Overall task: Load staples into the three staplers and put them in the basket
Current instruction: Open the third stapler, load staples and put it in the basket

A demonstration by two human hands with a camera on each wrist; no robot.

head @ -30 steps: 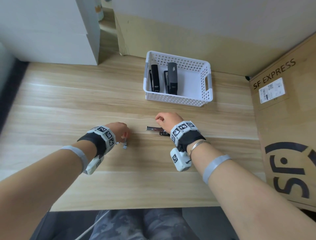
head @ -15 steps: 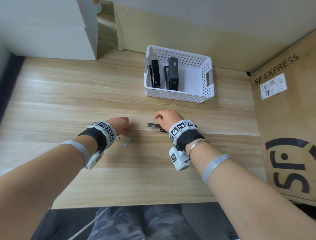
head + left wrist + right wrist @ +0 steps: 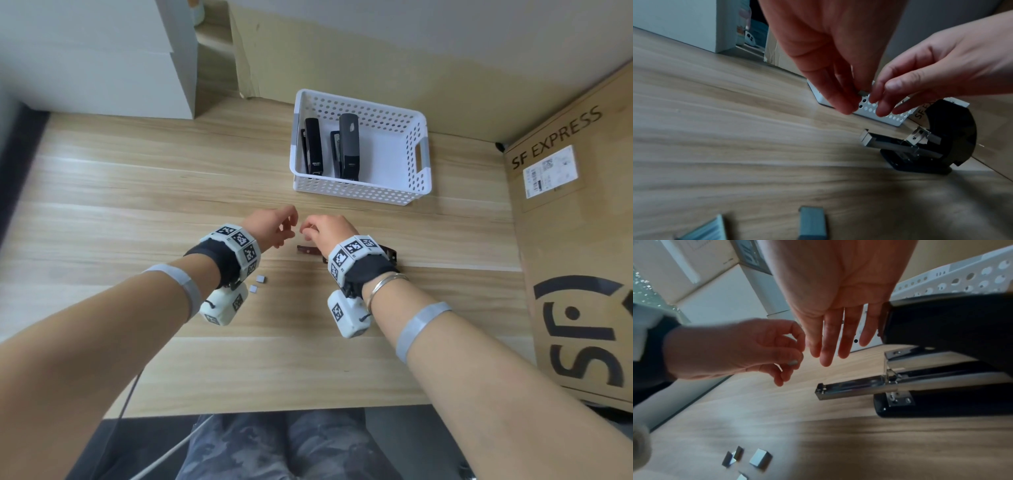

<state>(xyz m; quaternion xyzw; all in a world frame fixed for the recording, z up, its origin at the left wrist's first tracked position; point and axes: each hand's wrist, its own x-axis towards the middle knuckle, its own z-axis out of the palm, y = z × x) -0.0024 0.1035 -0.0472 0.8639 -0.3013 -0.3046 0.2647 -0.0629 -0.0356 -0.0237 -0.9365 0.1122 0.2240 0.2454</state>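
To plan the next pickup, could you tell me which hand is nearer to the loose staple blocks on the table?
Left. The left hand is raised just beyond the staple blocks; the right hand hangs farther off, above the open stapler.

I read "SF EXPRESS" in dark print on the cardboard box [image 3: 579, 240] at the right of the tabletop, with a large black logo lower down (letters cut off). Its white shipping label [image 3: 550, 170] and the small marks on the staplers [image 3: 348, 147] in the basket are too small to read.

Office — desk [image 3: 137, 212]; shipping carton [image 3: 575, 260]
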